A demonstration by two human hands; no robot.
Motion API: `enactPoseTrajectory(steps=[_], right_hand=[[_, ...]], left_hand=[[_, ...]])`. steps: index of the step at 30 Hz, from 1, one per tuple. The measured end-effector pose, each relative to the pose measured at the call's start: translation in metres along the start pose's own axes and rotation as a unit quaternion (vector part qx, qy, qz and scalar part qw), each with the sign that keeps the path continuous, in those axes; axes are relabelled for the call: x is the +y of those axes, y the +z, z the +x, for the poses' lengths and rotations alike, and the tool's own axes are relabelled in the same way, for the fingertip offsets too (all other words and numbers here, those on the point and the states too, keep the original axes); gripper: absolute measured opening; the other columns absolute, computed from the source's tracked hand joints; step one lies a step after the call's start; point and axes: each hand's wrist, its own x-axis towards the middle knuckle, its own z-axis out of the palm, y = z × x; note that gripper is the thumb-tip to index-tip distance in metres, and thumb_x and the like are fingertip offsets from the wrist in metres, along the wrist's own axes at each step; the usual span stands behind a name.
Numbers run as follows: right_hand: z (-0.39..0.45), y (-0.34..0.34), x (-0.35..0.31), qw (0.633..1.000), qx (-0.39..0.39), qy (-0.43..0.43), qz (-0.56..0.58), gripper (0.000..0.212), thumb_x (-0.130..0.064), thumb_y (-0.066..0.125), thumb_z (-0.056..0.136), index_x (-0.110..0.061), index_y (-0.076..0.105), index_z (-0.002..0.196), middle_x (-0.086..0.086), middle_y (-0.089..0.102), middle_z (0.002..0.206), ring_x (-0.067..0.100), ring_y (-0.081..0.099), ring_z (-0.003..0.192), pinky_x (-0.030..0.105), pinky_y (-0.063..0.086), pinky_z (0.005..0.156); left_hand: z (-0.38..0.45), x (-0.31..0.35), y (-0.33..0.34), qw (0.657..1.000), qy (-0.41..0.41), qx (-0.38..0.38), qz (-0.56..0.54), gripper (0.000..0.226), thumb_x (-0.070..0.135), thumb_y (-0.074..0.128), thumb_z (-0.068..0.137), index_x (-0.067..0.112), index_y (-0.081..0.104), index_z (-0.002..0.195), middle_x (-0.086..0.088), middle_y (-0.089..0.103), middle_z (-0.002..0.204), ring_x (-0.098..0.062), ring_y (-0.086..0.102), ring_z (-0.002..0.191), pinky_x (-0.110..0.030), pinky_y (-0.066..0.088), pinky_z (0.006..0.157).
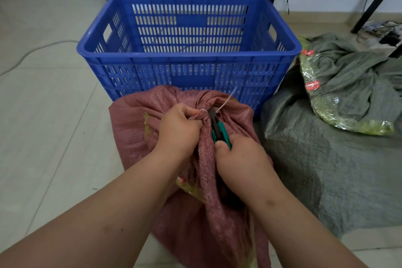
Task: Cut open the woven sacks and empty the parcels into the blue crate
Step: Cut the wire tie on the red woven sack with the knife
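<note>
A dull red woven sack [134, 128] stands on the floor right in front of the blue crate [189, 54], its neck bunched and tied with white string [224, 104]. My left hand [178, 128] is shut on the gathered neck just below the tie. My right hand [241, 159] grips a green and black utility knife [218, 128], whose tip sits at the string. The crate's slotted walls show nothing inside. What the sack holds is hidden, apart from a yellowish patch showing through.
A grey-green woven sack [326, 169] lies full at the right, touching the crate's corner. On it rest a crumpled grey-green sack [348, 76] and a clear-wrapped yellow-green parcel [322, 111] with red labels. Black table legs [374, 0] and cables are behind. A cable [28, 54] crosses the left floor.
</note>
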Motion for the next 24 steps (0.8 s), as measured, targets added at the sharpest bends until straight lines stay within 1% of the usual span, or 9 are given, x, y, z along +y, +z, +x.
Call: enactPoseTrajectory(steps=[2, 7, 10, 13, 16, 18, 20, 22, 24], right_hand=[[0.005, -0.002, 0.001, 1.0, 0.004, 0.002, 0.018, 0.025, -0.037, 0.046, 0.097, -0.016, 0.054, 0.088, 0.011, 0.065, 0.098, 0.032, 0.06, 0.096, 0.028, 0.036, 0.07], [-0.003, 0.005, -0.001, 1.0, -0.018, -0.006, 0.013, 0.03, -0.039, 0.045, 0.097, -0.016, 0.061, 0.105, 0.008, 0.066, 0.102, 0.028, 0.061, 0.096, 0.026, 0.037, 0.071], [0.003, 0.001, 0.002, 1.0, -0.006, 0.005, 0.016, 0.029, -0.037, 0.046, 0.097, -0.013, 0.061, 0.1, 0.009, 0.066, 0.099, 0.029, 0.061, 0.096, 0.027, 0.036, 0.07], [0.004, 0.001, 0.002, 1.0, -0.006, 0.001, 0.021, 0.029, -0.037, 0.046, 0.097, -0.012, 0.061, 0.099, 0.01, 0.066, 0.098, 0.03, 0.061, 0.095, 0.026, 0.035, 0.069], [-0.001, 0.007, 0.0, 0.999, -0.033, -0.001, 0.023, 0.03, -0.039, 0.046, 0.097, -0.013, 0.062, 0.101, 0.009, 0.067, 0.097, 0.029, 0.063, 0.092, 0.027, 0.039, 0.069], [0.002, 0.004, 0.0, 0.999, -0.035, 0.01, 0.033, 0.03, -0.039, 0.046, 0.096, -0.013, 0.061, 0.097, 0.012, 0.068, 0.094, 0.032, 0.065, 0.089, 0.031, 0.046, 0.071], [0.008, -0.001, 0.003, 0.999, -0.016, 0.008, 0.037, 0.029, -0.037, 0.047, 0.096, -0.012, 0.06, 0.092, 0.014, 0.067, 0.095, 0.033, 0.064, 0.092, 0.031, 0.045, 0.073], [0.007, -0.001, 0.002, 1.0, -0.008, -0.002, 0.029, 0.028, -0.037, 0.046, 0.097, -0.012, 0.06, 0.093, 0.012, 0.066, 0.097, 0.032, 0.061, 0.095, 0.028, 0.038, 0.071], [0.001, 0.002, -0.001, 0.999, -0.023, -0.004, 0.022, 0.031, -0.038, 0.046, 0.097, -0.012, 0.062, 0.1, 0.011, 0.067, 0.1, 0.031, 0.062, 0.096, 0.028, 0.04, 0.072]], left_hand=[[-0.002, 0.001, 0.001, 1.0, 0.009, -0.008, 0.009, 0.017, 0.007, 0.064, 0.088, 0.022, 0.062, 0.081, 0.007, 0.063, 0.082, -0.002, 0.055, 0.069, -0.009, 0.042, 0.053], [0.007, -0.004, -0.007, 0.999, -0.02, 0.021, -0.019, 0.021, 0.003, 0.061, 0.086, 0.024, 0.065, 0.083, 0.0, 0.069, 0.088, -0.013, 0.064, 0.081, -0.029, 0.053, 0.067], [0.002, -0.004, -0.001, 1.0, 0.009, 0.0, 0.012, 0.023, 0.005, 0.064, 0.087, 0.026, 0.061, 0.077, 0.004, 0.066, 0.083, -0.009, 0.06, 0.074, -0.023, 0.048, 0.062], [0.002, -0.003, -0.002, 1.0, 0.006, -0.002, 0.014, 0.02, 0.006, 0.063, 0.088, 0.024, 0.062, 0.08, 0.004, 0.065, 0.081, -0.007, 0.058, 0.068, -0.017, 0.044, 0.053], [0.007, -0.007, -0.008, 1.0, -0.007, 0.024, 0.006, 0.022, 0.003, 0.06, 0.087, 0.024, 0.063, 0.081, 0.004, 0.067, 0.084, -0.009, 0.06, 0.073, -0.019, 0.043, 0.053], [0.005, -0.006, -0.006, 0.999, 0.009, 0.013, 0.03, 0.022, 0.004, 0.06, 0.087, 0.025, 0.062, 0.079, 0.006, 0.065, 0.082, -0.006, 0.058, 0.073, -0.017, 0.041, 0.054], [0.002, -0.003, -0.001, 0.998, 0.029, -0.003, 0.049, 0.022, 0.006, 0.062, 0.088, 0.025, 0.061, 0.077, 0.008, 0.063, 0.078, -0.004, 0.055, 0.068, -0.013, 0.038, 0.052], [0.002, -0.002, -0.002, 0.999, 0.019, 0.0, 0.033, 0.021, 0.006, 0.061, 0.088, 0.024, 0.062, 0.078, 0.005, 0.065, 0.079, -0.006, 0.057, 0.067, -0.017, 0.042, 0.053], [0.006, -0.004, -0.006, 1.0, -0.003, 0.022, 0.006, 0.023, 0.004, 0.059, 0.088, 0.025, 0.063, 0.079, 0.003, 0.068, 0.083, -0.01, 0.061, 0.072, -0.025, 0.046, 0.055]])
